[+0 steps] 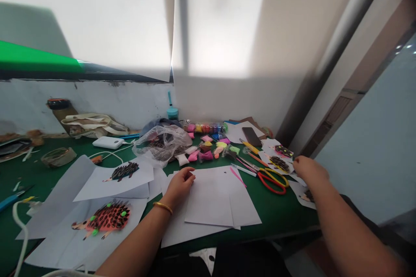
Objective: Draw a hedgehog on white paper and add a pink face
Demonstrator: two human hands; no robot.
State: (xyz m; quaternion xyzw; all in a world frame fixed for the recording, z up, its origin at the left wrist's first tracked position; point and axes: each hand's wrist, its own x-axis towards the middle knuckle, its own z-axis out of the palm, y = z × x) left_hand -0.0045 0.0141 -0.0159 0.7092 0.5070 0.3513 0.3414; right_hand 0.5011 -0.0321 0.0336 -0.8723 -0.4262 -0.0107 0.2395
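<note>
My left hand (pixel 180 185) rests on a stack of white paper (pixel 209 203), its fingers loosely bent and nothing visible in them. A yellow bangle (pixel 163 207) circles that wrist. On the far right, my right hand (pixel 310 171) has its fingers closed at the edge of some small hedgehog pictures (pixel 278 163); its fingertips are partly hidden, so what they pinch is unclear. Below it lies another picture (pixel 305 197), partly covered by the arm. A pink modelling tool (pixel 238 176) lies on the stack's right side. Red-and-yellow-handled scissors (pixel 272 181) sit between the stack and my right hand.
Small bags of coloured clay (pixel 205 156) and a clear plastic bag (pixel 162 140) lie behind the stack. A phone (pixel 251 136) and a yellow cutter knife (pixel 249 146) are at the back right. Larger hedgehog pictures (pixel 105 218) cover the left, near a white power bank (pixel 108 142) and cable.
</note>
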